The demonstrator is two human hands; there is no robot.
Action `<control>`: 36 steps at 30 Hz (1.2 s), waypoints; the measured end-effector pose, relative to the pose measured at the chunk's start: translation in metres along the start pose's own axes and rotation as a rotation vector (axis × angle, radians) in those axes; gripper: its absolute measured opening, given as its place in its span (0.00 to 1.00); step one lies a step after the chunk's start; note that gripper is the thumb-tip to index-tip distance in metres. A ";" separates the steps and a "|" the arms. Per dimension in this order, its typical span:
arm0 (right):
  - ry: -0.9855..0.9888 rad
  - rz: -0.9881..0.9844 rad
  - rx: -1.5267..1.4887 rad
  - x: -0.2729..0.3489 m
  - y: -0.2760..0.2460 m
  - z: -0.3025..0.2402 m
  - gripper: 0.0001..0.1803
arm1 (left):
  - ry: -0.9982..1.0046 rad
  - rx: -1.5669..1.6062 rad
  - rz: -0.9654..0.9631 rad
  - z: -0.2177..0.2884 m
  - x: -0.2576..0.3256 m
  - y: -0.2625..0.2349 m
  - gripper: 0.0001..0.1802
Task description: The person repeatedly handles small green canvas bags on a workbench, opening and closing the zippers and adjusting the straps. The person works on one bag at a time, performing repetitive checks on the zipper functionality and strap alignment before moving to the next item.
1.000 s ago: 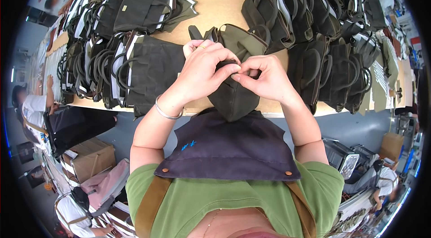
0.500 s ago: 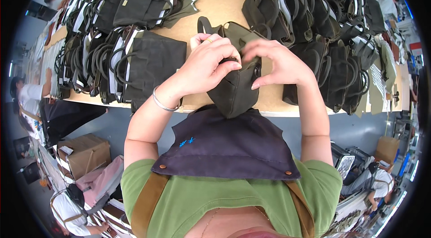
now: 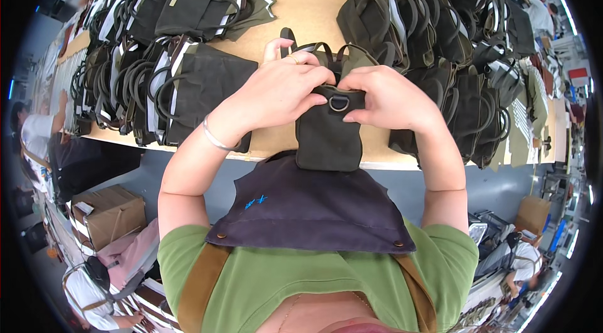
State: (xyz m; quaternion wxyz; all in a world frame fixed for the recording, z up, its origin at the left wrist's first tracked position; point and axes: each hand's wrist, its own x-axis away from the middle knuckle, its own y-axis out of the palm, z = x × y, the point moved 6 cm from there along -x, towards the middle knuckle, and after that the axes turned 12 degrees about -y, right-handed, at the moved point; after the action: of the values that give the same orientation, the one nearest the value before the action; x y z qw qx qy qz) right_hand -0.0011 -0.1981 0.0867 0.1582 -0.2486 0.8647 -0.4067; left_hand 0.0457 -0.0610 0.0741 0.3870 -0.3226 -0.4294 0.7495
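Right in front of me a dark olive bag (image 3: 328, 145) stands at the table's near edge, its narrow side facing me. A metal D-ring (image 3: 338, 103) sits on a tab near the top of that side. My left hand (image 3: 286, 85) pinches the upper edge left of the ring, thumb on the outside and fingers over the rim. On the other side my right hand (image 3: 383, 97) grips the same edge, its thumb against the face beside the ring. The bag's handles rise behind my fingers, and its inside is mostly hidden.
Rows of dark bags with looped handles (image 3: 213, 85) lie on the left of the wooden table (image 3: 308, 0). More such bags (image 3: 465, 97) crowd the right. A cardboard box (image 3: 110, 217) stands lower left. Other people (image 3: 94, 298) work around the room.
The bag has turned so its narrow side with the D-ring faces me. My right hand, blurred and off the edge before, now holds the rim opposite my left.
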 end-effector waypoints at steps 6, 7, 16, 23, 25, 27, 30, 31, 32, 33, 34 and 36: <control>0.236 -0.148 -0.374 0.009 -0.005 0.031 0.09 | -0.008 0.153 -0.005 0.009 -0.005 0.003 0.13; 0.234 -0.176 -0.373 0.007 -0.005 0.030 0.08 | -0.012 0.154 -0.011 0.009 -0.006 0.004 0.13; 0.231 -0.330 -0.407 0.001 -0.004 0.026 0.07 | 0.015 0.251 -0.017 0.013 -0.009 0.012 0.08; -0.132 -0.084 -0.063 -0.002 -0.001 0.023 0.05 | -0.023 0.269 0.007 0.012 -0.002 0.008 0.06; -0.127 -0.072 -0.106 0.004 -0.007 0.023 0.05 | -0.158 0.274 -0.033 0.000 0.001 0.008 0.09; -0.111 -0.074 -0.130 0.007 -0.007 0.023 0.06 | -0.170 0.293 0.005 -0.004 0.003 0.009 0.09; -0.061 -0.078 -0.169 0.009 -0.006 0.024 0.06 | -0.161 0.265 0.000 -0.007 0.005 0.008 0.08; -0.041 -0.080 -0.181 0.010 -0.007 0.024 0.07 | -0.155 0.246 -0.010 -0.007 0.005 0.008 0.08; -0.029 -0.088 -0.191 0.010 -0.006 0.023 0.07 | -0.153 0.264 -0.016 -0.008 0.004 0.008 0.07; -0.017 -0.097 -0.201 0.010 -0.006 0.023 0.07 | -0.152 0.281 -0.021 -0.008 0.004 0.009 0.07; -0.005 -0.104 -0.211 0.011 -0.006 0.023 0.07 | -0.150 0.298 -0.027 -0.007 0.003 0.009 0.06; 0.036 -0.115 -0.264 0.010 -0.005 0.023 0.07 | -0.138 0.303 -0.015 -0.005 0.002 0.007 0.06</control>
State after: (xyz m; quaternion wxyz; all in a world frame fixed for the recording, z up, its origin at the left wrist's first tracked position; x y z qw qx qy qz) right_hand 0.0029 -0.2212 0.0752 0.0851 -0.3089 0.8978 -0.3020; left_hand 0.0466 -0.0591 0.0650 0.4063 -0.2051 -0.3397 0.8231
